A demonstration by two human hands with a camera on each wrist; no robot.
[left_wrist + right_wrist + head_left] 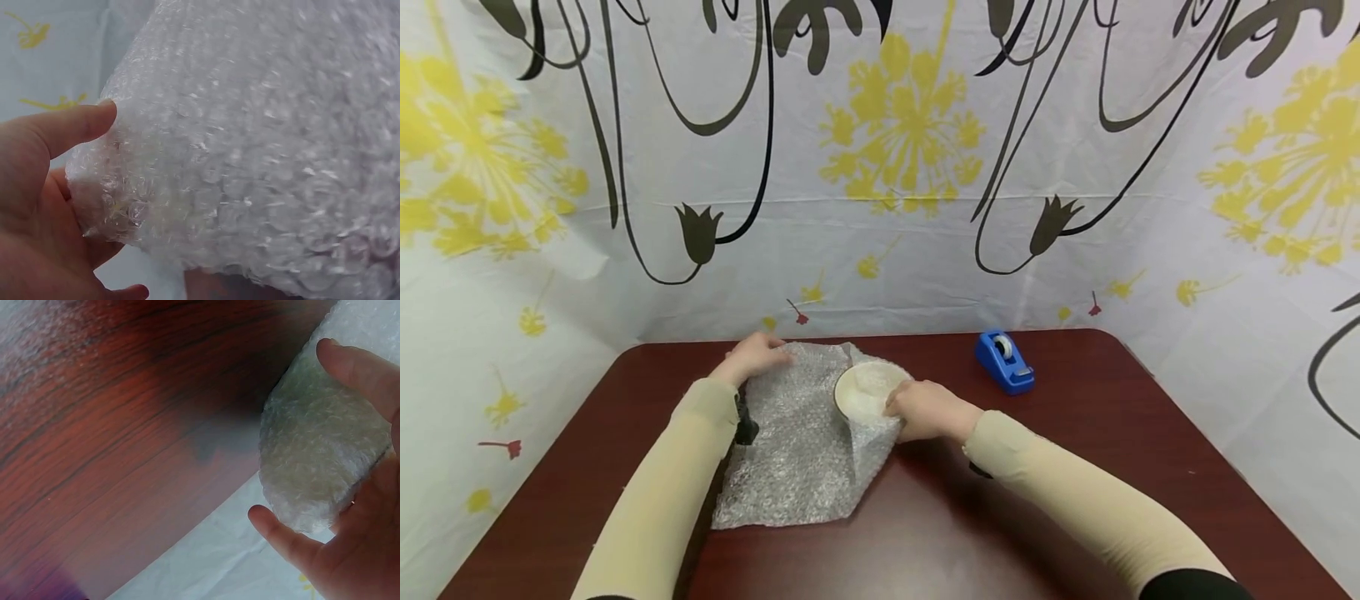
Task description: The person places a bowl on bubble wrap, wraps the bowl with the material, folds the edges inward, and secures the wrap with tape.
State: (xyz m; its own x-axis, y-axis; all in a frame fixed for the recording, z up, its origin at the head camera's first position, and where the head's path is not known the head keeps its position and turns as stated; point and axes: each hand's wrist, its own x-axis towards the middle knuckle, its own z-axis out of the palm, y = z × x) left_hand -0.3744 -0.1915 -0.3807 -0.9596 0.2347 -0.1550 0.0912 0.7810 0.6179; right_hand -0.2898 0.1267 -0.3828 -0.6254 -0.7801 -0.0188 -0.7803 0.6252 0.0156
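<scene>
A sheet of bubble wrap (797, 454) spreads over the left and middle of the table. Near its right edge sits a round, cream-white bowl (847, 393) with a thin dark rim, partly covered by a folded-over flap. My left hand (754, 357) holds the far left corner of the sheet; in the left wrist view the thumb (81, 125) lies on top of the wrap and the fingers go behind it. At the bowl's right side my right hand (932, 410) grips the flap against the bowl. The right wrist view has the wrapped, rounded side (319, 450) between thumb and fingers.
A blue tape dispenser (1004, 363) with a roll of tape stands at the back right of the dark red-brown wooden table (1075, 433). Behind the table hangs a white curtain (865, 242) with yellow and dark flower prints.
</scene>
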